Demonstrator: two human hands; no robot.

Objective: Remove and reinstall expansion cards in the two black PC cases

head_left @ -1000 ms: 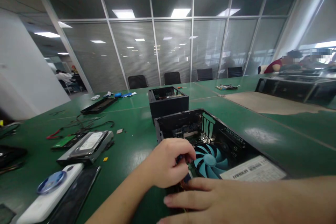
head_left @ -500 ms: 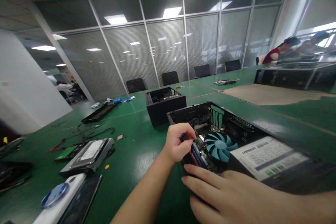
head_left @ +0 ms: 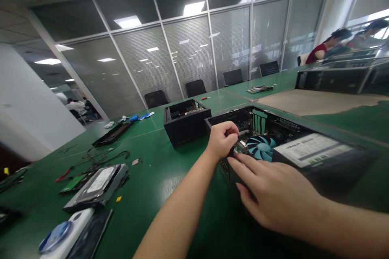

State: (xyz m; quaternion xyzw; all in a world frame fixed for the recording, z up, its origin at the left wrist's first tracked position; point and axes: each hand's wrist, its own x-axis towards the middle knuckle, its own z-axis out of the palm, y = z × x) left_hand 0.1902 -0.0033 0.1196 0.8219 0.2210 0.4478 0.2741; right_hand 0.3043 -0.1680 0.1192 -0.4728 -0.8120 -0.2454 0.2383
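An open black computer case [head_left: 304,123] lies on its side in front of me, with a teal cooling fan [head_left: 260,147] and a labelled power supply [head_left: 313,149] inside. My left hand [head_left: 224,141] hangs over the case's left end, its thumb and fingers curled in a pinch. Whatever those fingers may hold is hidden. At the case's near edge, beside the fan, my right hand [head_left: 276,194] has its fingers stretched out, fingertips at the rim close to the left hand.
Behind stands a smaller black case [head_left: 187,123]. On the left lie a hard drive [head_left: 101,182], tangled cables [head_left: 100,156] and a white bar [head_left: 68,232]. A circuit board [head_left: 259,89] and a screwdriver [head_left: 206,98] are farther off. People [head_left: 328,46] sit at far right.
The computer case has shifted away and to the right. Both my hands have moved up and right with it, the left still pinched and the right still stretched out.
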